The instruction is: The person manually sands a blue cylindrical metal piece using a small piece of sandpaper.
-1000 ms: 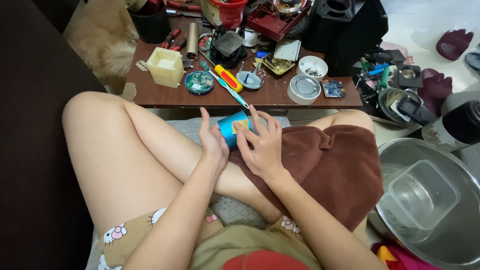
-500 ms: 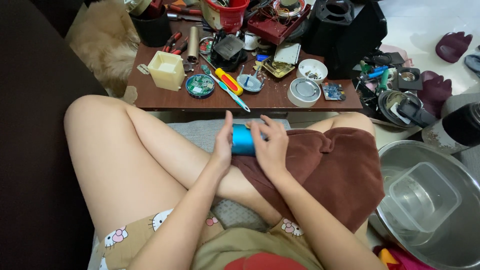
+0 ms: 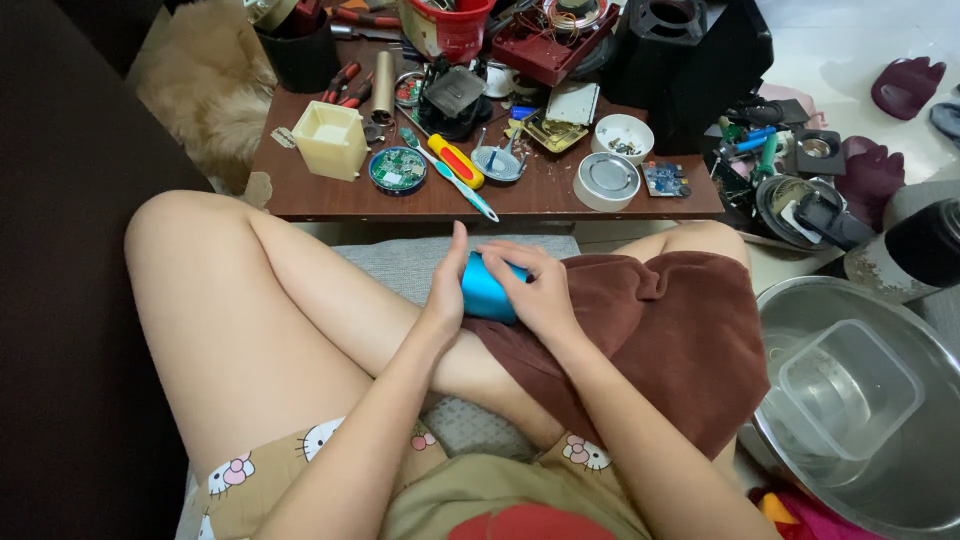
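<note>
Head view is showing a person sitting cross-legged on a grey cushion [image 3: 400, 262], with a brown towel [image 3: 660, 340] lying over the right thigh and a low wooden tabletop [image 3: 560, 195] standing just beyond the knees. To the right, a steel basin [image 3: 900, 500] is holding a clear plastic tub [image 3: 850, 388]. On the tabletop, a cream square box [image 3: 328, 138], a white round dish [image 3: 608, 180], a round green circuit board [image 3: 397, 168] and a red-and-yellow screwdriver [image 3: 456, 161] are lying among smaller parts.

Both hands are closing on a small blue device [image 3: 488, 290] over the lap: the left hand [image 3: 447, 290] is pressing flat against its left end, thumb up, while the right hand [image 3: 535, 290] is curling over its top and right side, fingers bent.

The grip is looking light, so the smooth casing could be slipping out and dropping between the legs if the hands are squeezing or twisting harder.

Compared with a second ago, the device is sitting lower and more covered, and the right hand's fingers are wrapping it more closely.
</note>
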